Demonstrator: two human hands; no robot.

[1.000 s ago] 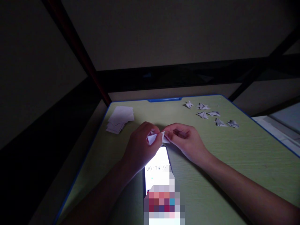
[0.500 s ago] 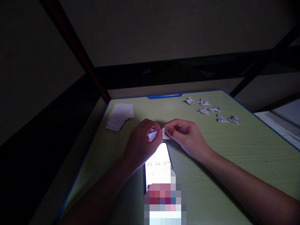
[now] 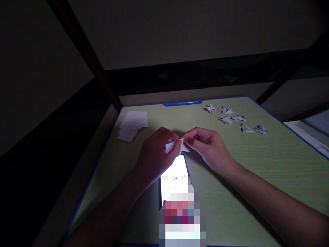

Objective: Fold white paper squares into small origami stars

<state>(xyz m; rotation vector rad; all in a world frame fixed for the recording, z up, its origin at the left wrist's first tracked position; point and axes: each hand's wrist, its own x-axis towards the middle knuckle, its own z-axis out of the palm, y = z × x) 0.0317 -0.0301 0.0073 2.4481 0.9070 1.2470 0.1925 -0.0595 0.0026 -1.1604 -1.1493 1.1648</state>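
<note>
Between both hands is a small piece of folded white paper (image 3: 184, 146), just above the top end of a lit phone (image 3: 172, 168). My left hand (image 3: 161, 148) is closed, its thumb and fingers pinching the paper from the left. From the right, my right hand (image 3: 205, 144) grips the paper's upper edge between thumb and fingertips. The fingers cover much of the paper, so its full shape is hidden. A running timer shows on the phone screen, and the lower part of the phone is pixelated.
A loose stack of white paper sheets (image 3: 133, 120) lies at the back left of the green table (image 3: 257, 164). Several small folded paper figures (image 3: 226, 119) are scattered at the back right. A blue strip (image 3: 183, 103) runs along part of the far edge.
The view has shifted slightly. Both hands keep their pinch on the paper, with only a small shift of the fingers. The timer has moved on.
</note>
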